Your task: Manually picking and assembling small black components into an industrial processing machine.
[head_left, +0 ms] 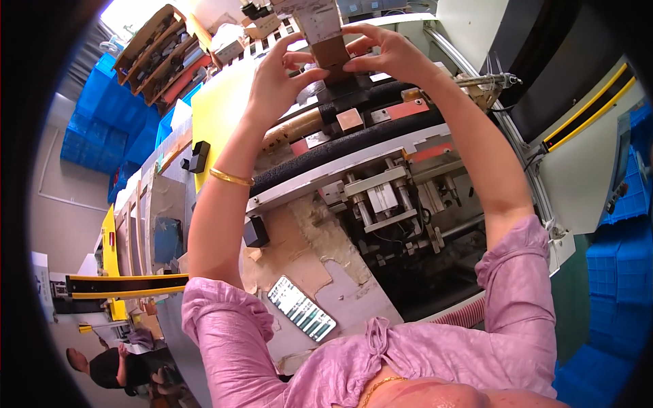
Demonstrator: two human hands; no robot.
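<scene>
left hand (275,78): raised at arm's length over the machine, fingers curled round the left side of the brown cardboard block (331,53); thumb pressed to its lower front
right hand (388,54): closed on the block's right side, fingertips on the upper edge, thumb below
block position: between both hands, touching both, at the top of the machine just above a black foam roller (354,139)
long axis: roughly upright, tilted slightly away from the person
nearer hand: neither; grip is near-symmetric, the right sits slightly higher
above block: pale printed carton piece (316,20), touching its top
left wrist: gold bangle (231,178)
below arms: metal clamp assembly (381,197), torn cardboard covering
near chest: phone (301,308) lying flat on the machine cover
far left: yellow board (218,109), blue crates (109,122)
</scene>
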